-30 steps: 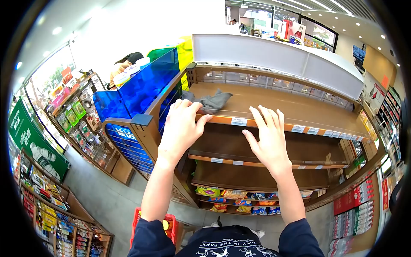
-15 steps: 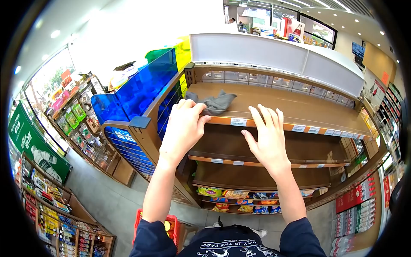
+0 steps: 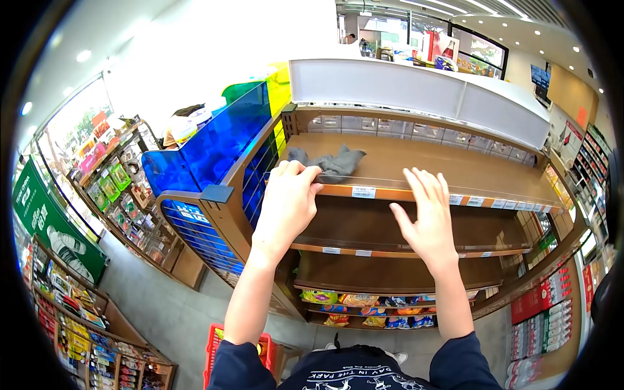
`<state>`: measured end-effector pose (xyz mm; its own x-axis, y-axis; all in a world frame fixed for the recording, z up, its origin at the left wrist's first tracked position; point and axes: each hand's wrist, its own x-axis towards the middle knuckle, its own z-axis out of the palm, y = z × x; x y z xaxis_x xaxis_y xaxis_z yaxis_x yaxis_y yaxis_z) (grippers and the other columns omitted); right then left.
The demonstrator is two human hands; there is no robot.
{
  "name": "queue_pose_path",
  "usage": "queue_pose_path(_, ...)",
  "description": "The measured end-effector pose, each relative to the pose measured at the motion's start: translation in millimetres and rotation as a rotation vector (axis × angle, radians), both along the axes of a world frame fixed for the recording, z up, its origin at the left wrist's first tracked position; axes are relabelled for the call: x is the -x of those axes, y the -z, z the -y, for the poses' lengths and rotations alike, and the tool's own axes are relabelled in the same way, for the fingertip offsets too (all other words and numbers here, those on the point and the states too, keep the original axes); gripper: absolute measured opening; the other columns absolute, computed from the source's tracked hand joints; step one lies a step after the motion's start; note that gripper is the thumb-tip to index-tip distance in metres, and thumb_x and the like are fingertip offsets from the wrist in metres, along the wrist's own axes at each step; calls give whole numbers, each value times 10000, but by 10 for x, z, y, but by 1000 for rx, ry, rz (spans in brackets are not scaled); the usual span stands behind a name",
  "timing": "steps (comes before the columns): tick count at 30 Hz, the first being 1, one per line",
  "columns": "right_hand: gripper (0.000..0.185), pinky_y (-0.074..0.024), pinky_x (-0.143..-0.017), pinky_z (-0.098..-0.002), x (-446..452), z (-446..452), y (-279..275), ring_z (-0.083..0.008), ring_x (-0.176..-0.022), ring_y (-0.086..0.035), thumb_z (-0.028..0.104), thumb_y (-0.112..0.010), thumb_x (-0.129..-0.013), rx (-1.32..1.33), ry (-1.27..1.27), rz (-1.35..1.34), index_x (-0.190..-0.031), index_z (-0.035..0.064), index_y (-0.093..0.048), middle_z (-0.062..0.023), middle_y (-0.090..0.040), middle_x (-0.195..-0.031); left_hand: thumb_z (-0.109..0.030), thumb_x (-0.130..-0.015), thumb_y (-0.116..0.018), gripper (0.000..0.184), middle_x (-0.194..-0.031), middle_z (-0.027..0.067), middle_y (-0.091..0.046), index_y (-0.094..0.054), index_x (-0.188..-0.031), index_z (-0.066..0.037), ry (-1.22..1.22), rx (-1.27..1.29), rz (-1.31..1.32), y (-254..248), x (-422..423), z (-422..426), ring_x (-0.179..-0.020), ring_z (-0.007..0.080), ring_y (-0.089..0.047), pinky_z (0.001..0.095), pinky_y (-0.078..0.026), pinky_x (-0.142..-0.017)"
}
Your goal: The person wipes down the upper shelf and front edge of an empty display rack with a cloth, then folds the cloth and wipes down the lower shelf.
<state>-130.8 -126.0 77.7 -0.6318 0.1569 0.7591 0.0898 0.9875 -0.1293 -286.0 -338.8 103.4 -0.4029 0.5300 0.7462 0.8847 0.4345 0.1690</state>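
My left hand (image 3: 286, 207) is closed at the left end of the top shelf's front edge, thumb and fingers pinched on a thin clear plastic strip (image 3: 383, 184) that runs along it. Just behind those fingers, a crumpled grey cloth (image 3: 341, 165) lies on the brown top shelf (image 3: 442, 159). Farther right, my right hand (image 3: 429, 218) is open, fingers spread and pointing up before the same front edge. Whether its fingertips touch the strip I cannot tell. Price labels (image 3: 363, 192) line the edge below.
Lower shelves (image 3: 390, 224) of the rack drop away beneath, with bagged snacks (image 3: 357, 300) at the bottom. Blue translucent panels (image 3: 214, 143) flank the rack's left side. A red basket (image 3: 213, 351) stands on the floor near my left arm. A white panel (image 3: 390, 81) tops the rack.
My right hand has shifted right along the shelf edge. My left hand stays at the left end, and the cloth keeps its place on the shelf. The view has moved slightly.
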Motion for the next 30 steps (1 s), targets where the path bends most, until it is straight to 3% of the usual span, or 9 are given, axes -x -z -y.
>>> queue_pose_path(9, 629, -325, -1152, -516, 101, -59, 183, -371, -1287, -467, 338, -797, -837, -97, 73, -186, -1302, -18, -570, -193, -548, -1325, 8, -858, -655, 243, -946, 120, -635, -702, -1093, -26, -9, 60, -2, -9, -27, -42, -982, 301, -581, 395, -458, -906)
queue_pose_path(19, 584, -319, -1176, -513, 0, -227, 155, -363, -1302, -501, 291, -810, -833, 2, -21, -222, -1286, -12, -603, -182, -583, -1327, 63, -844, -625, 288, -954, 140, -641, -698, -1112, -14, 30, 76, -23, -28, -62, -81, -982, 328, -594, 413, -484, -892)
queue_pose_path(26, 526, -336, -1156, -508, -40, -340, 206, -329, -1228, -548, 275, -835, -811, -13, 57, -316, -1215, 4, -636, -148, -646, -1226, 101, -812, -592, 338, -941, 129, -639, -695, -1114, -13, 41, 78, -29, -42, -76, -76, -975, 300, -584, 382, -458, -907)
queue_pose_path(30, 551, -349, -1138, -507, -4, -343, 220, -328, -1208, -547, 320, -867, -769, -12, 60, -337, -1176, 24, -641, -132, -647, -1204, 0, -854, -671, 302, -982, 136, -635, -681, -1156, -19, 18, 130, -30, -72, -124, -88, -1002, 333, -586, 420, -482, -899)
